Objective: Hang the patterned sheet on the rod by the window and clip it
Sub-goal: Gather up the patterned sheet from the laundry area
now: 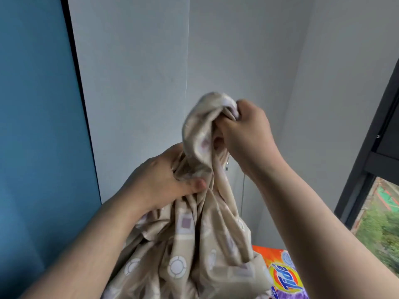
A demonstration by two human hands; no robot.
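Beige, circle-and-square patterned sheet (185, 244) hangs bunched and wrinkled.

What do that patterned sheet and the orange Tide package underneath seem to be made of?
The patterned sheet, gripped by the left hand and right hand, looks like thin woven cloth, perhaps cotton: it bunches into soft folds with a faint sheen. The Tide package shows glossy printed colour; whether it is cardboard or plastic cannot be told.

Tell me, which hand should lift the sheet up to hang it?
Probably the right hand: it is higher, on the window side, and grips the sheet's top bunch. The left hand holds the sheet lower down. No rod shows.
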